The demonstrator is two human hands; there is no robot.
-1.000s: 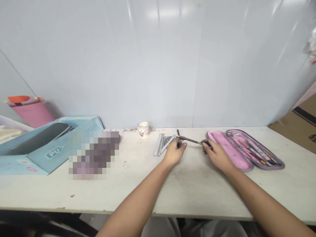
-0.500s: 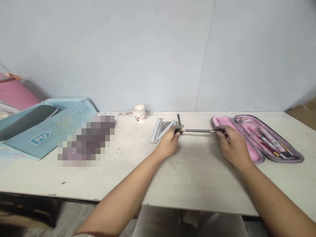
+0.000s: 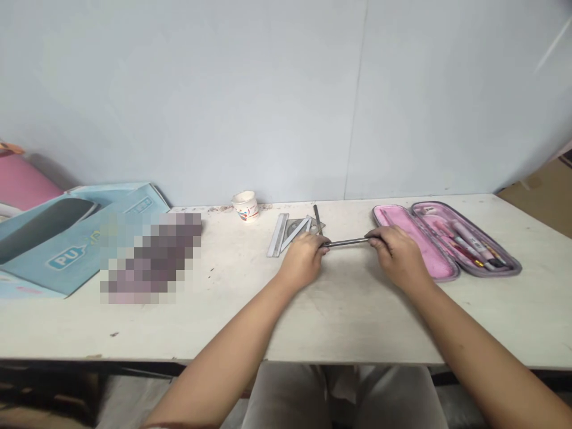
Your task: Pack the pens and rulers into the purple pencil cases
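Two hands show in the head view, and both are on one item. You hold a slim dark pen (image 3: pixel 347 242), straight and thin, with a dull metallic sheen. Its long axis runs crosswise to you, nearly level, with the right end slightly higher. It sits above the bench (image 3: pixel 353 316), between your hands; contact with the surface cannot be confirmed. Your left hand (image 3: pixel 304 260) has its fingers (image 3: pixel 322 250) clamped on the left end. Your right hand (image 3: pixel 397 256) has its fingers (image 3: pixel 373 237) clamped on the right end. Just behind your left hand lies a pale set square (image 3: pixel 295 233), with a thin dark stick (image 3: pixel 317 218) on it. An open pink pencil case (image 3: pixel 402 232) lies just beyond your right hand.
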